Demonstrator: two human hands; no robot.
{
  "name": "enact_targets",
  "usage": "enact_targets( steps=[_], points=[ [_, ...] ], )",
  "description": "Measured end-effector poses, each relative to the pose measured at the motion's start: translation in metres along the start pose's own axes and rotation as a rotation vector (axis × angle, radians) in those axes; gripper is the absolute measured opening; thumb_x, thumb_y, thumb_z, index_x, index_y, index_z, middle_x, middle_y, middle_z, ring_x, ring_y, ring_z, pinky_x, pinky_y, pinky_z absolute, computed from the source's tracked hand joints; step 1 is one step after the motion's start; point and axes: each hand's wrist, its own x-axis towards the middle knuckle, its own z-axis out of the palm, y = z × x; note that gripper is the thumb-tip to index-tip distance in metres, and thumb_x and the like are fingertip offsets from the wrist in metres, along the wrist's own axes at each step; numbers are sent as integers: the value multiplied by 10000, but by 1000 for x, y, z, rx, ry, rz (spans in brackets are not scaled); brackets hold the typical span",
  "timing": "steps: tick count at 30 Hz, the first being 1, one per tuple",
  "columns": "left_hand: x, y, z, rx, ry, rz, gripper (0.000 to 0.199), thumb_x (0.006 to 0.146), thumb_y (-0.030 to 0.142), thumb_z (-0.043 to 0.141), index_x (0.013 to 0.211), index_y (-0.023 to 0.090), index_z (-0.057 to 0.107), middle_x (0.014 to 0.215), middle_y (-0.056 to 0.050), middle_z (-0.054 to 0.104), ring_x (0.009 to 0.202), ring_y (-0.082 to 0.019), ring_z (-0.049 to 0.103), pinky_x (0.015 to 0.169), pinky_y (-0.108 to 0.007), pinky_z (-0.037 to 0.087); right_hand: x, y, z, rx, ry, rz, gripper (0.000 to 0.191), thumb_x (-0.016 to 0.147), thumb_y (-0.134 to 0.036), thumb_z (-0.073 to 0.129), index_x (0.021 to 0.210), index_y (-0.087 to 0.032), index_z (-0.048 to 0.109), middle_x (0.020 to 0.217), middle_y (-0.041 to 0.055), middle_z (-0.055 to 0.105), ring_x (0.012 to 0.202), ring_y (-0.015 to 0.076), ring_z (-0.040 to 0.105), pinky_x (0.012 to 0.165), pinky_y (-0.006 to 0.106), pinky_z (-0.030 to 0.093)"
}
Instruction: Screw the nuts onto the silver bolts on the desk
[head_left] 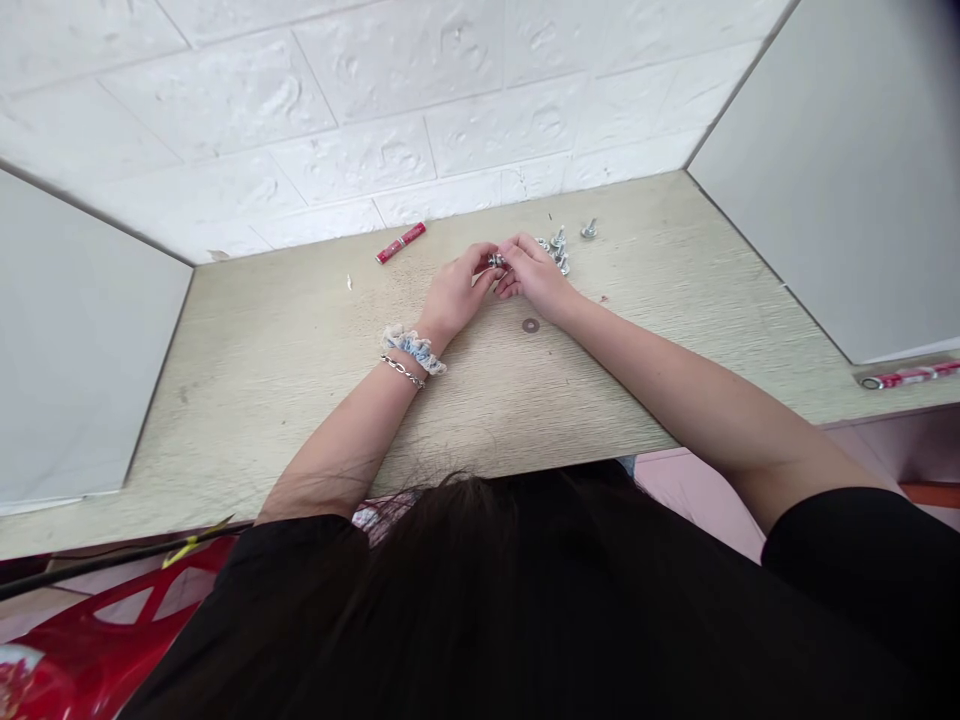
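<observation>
Between the fingertips of both hands is a small silver bolt [496, 260] with what look like washers or a nut on it; the fingers partly cover it. My left hand [455, 288] pinches it from the left, a scrunchie and a chain bracelet on the wrist. From the right, my right hand [538, 278] grips the same piece. Just beyond the right hand lies a small pile of silver bolts [559, 252], partly hidden by that hand. One more bolt [589, 229] rests apart, to the right. A flat dark washer [531, 325] lies on the tabletop below the right hand.
A red tube-like stick [401, 243] lies near the white brick-patterned wall [465, 130]. Left of it are a small white scrap [349, 283] and brownish crumbs. Pale panels [840, 180] flank the wooden tabletop [510, 420]. Another red stick [915, 376] lies at the right edge.
</observation>
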Motion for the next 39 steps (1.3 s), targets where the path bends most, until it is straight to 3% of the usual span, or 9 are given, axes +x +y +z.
enact_targets(
  steps=[3, 7, 12, 18, 20, 25, 30, 34, 39],
  points=[
    [-2, 1, -1, 11, 24, 34, 299, 956, 344, 468, 1222, 231, 545, 1184, -45, 669, 1130, -170, 627, 1006, -310, 470, 0, 1, 1, -20, -9, -24, 476, 839, -668, 483, 808, -194, 507, 630, -13, 525, 550, 88, 550, 512, 215, 474],
    [-2, 0, 0, 17, 33, 53, 300, 946, 364, 484, 1212, 247, 554, 1158, -34, 686, 1112, -177, 639, 997, -308, 474, 0, 2, 1, -57, -22, -41, 548, 802, -720, 451, 733, -180, 519, 576, -8, 516, 536, 88, 540, 491, 206, 464],
    [0, -3, 1, -1, 29, 24, 291, 934, 321, 503, 1204, 233, 567, 1136, -35, 695, 1094, -173, 649, 999, -305, 477, 1, 3, 0, -58, -42, -63, 434, 847, -614, 513, 775, -186, 515, 626, -23, 537, 532, 69, 532, 503, 194, 461],
    [1, -1, 0, -27, 30, 0, 265, 926, 260, 503, 1172, 213, 588, 1148, -32, 694, 1093, -160, 651, 969, -272, 492, -1, 0, 1, -8, -21, -37, 155, 923, -289, 543, 827, -203, 458, 668, -57, 533, 503, 43, 518, 491, 170, 437],
    [0, 0, 0, -18, 10, 2, 278, 928, 259, 502, 1189, 205, 582, 1168, -39, 687, 1106, -161, 647, 984, -276, 484, -1, -2, 0, 36, -23, 0, 133, 922, -252, 534, 831, -207, 448, 657, -62, 525, 499, 46, 518, 486, 170, 434],
    [-1, 1, 0, 11, 18, 35, 283, 931, 284, 513, 1197, 212, 575, 1172, -32, 686, 1117, -164, 641, 1001, -297, 480, 1, -3, -1, 103, -21, 27, 286, 921, -460, 512, 808, -201, 465, 639, -37, 530, 522, 69, 538, 509, 198, 463],
    [-2, 2, -1, 22, 41, 40, 290, 937, 336, 506, 1203, 242, 572, 1152, -23, 693, 1112, -165, 642, 1001, -288, 478, 2, 2, -1, 7, -49, -40, 477, 832, -658, 495, 763, -187, 501, 594, -21, 511, 524, 79, 521, 484, 200, 444],
    [-1, 1, -1, 18, 26, 36, 305, 946, 362, 488, 1214, 238, 562, 1143, -33, 693, 1108, -168, 643, 1008, -292, 472, 0, 5, 0, -47, -49, -84, 454, 842, -643, 492, 784, -193, 503, 612, -22, 504, 549, 81, 516, 492, 201, 437],
    [0, -2, 0, -11, 20, 43, 292, 956, 377, 468, 1192, 232, 563, 1135, -34, 691, 1127, -169, 637, 1020, -297, 468, -2, 5, 1, -73, -43, -91, 283, 940, -468, 468, 816, -214, 448, 603, -39, 475, 555, 88, 499, 517, 208, 437]
  ],
)
